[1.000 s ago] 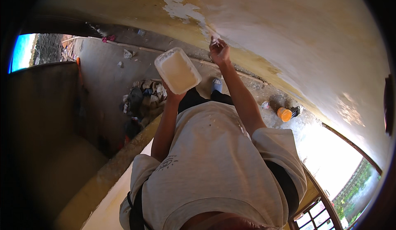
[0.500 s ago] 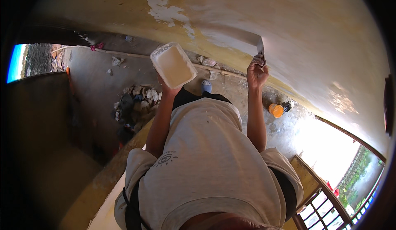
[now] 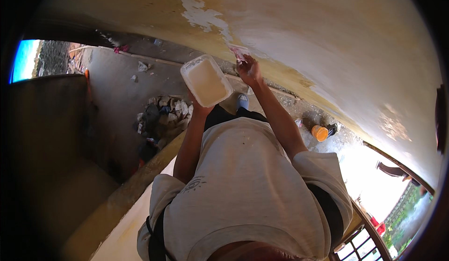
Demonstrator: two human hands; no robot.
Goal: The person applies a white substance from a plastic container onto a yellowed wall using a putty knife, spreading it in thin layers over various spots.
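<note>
My left hand (image 3: 200, 103) is wrapped round the lower side of a white rectangular tub (image 3: 188, 69), its fingers partly hidden beneath. Cream-coloured putty (image 3: 208, 81) lies inside, and dried smears mark the rim. My right hand (image 3: 249, 70) is closed on a putty knife (image 3: 239, 52), held up beyond the tub's right side. The blade is at the wall (image 3: 318, 36), near the lower end of a pale patch (image 3: 199, 13); its far edge is hard to make out. Much of the wall's right part is coated whitish, while yellow shows at left and along the bottom.
A heap of rubble and scraps (image 3: 163, 118) lies on the floor left of my body. An orange bucket (image 3: 319, 133) stands near the wall's foot at right. A pole (image 3: 154, 60) runs along the floor by the wall. A barred window frame (image 3: 362, 247) is at lower right.
My right hand has moved left and nearer the tub, bringing the putty knife to the pale patch's lower end. The tub stays in my left hand, slightly shifted right and lower in view.
</note>
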